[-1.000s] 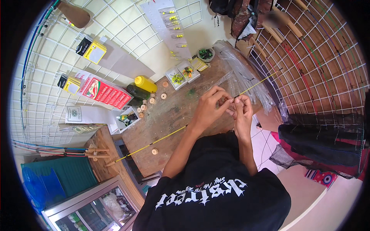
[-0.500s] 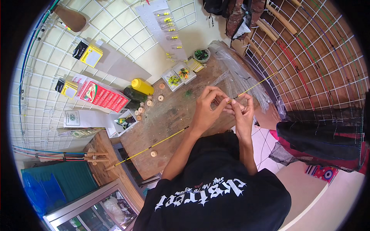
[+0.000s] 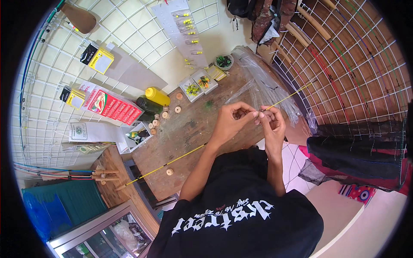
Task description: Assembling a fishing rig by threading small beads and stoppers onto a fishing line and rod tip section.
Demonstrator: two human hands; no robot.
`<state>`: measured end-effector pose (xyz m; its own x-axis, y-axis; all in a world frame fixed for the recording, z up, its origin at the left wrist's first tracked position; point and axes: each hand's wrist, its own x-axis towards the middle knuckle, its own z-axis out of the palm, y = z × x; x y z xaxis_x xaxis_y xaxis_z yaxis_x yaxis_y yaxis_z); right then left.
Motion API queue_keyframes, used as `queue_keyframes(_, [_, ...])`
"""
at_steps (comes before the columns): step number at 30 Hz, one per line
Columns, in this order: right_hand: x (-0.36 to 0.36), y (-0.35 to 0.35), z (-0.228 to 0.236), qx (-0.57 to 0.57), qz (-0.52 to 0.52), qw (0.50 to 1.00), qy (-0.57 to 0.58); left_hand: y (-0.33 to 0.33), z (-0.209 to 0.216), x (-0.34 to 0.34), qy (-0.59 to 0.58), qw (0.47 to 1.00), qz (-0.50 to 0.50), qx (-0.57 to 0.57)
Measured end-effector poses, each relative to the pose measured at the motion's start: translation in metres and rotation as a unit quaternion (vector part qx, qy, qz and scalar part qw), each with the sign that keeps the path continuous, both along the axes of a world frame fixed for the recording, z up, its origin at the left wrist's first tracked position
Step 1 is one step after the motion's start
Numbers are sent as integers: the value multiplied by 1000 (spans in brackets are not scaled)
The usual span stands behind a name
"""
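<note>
A thin yellow fishing rod (image 3: pixel 183 156) with dark bands slants across the table, from its light wooden butt at the lower left to its tip at the upper right. It passes behind my left forearm. My left hand (image 3: pixel 232 122) pinches at the rod with thumb and forefinger, its other fingers curled. Right beside it, my right hand (image 3: pixel 273 125) has its fingers closed round the rod, the thumb near the left fingertips. Whatever small part lies between the fingertips is too small to make out. Past the right hand, the rod's thin tip section (image 3: pixel 292 95) sticks out.
Wooden rings (image 3: pixel 165 115) lie near a yellow bottle (image 3: pixel 157 96) and a dark bottle (image 3: pixel 148 105). White trays (image 3: pixel 187 83) hold small colourful pieces. Clear plastic sleeves (image 3: pixel 275 86) cover the table's right end. More rods hang on a wire grid (image 3: pixel 365 56).
Both hands remain at the rod. The left fingertips have shifted slightly and now meet the right thumb more closely. The whole view has moved a little.
</note>
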<state>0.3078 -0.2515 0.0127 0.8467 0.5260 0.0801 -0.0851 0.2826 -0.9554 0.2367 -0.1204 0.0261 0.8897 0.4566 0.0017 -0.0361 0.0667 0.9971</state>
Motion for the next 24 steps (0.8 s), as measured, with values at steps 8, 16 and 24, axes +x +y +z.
queue_keyframes(8, [0, -2, 4, -6, 2, 1000, -11, 2, 1, -1, -2, 1000, -9, -15])
queue_keyframes(16, [1, -5, 9, -46, -14, 999, -22, 1, -1, 0, -1, 1000, -3, 6])
queue_keyframes(24, [1, -7, 10, -65, -20, 997, -33, 0, 2, 2, -5, 1000, -13, 12])
